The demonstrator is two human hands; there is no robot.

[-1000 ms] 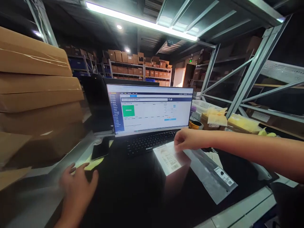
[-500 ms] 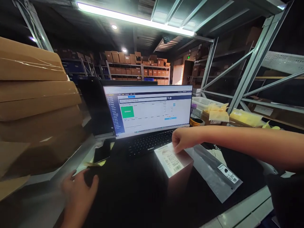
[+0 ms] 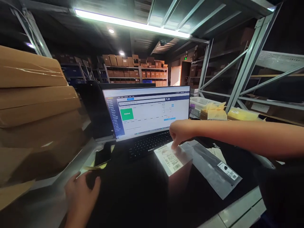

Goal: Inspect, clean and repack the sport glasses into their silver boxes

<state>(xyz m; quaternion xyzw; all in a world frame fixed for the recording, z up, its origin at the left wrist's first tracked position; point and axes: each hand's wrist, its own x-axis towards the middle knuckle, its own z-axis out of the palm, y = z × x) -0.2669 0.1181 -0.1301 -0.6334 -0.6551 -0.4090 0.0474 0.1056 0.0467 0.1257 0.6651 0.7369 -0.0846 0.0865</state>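
My right hand reaches in from the right, above the small white box with a printed label on top. Its fingers are curled in, except one pointing down at the box's far top edge; whether it touches is hard to tell. Nothing shows in that hand. Beside the box lies a clear plastic bag with a white label. My left hand is at the left of the dark tabletop, thumb and fingers apart, holding nothing visible. A yellowish slip lies just beyond its fingertips.
Behind the box are a black keyboard and a lit monitor. Stacked cardboard boxes rise at the left. At the right back are a white basket and yellow packages. A metal rack post stands at the right.
My right hand has lifted slightly off the box, with one finger now pointing down more distinctly. My left hand stays nearly in place, and the view has shifted slightly.
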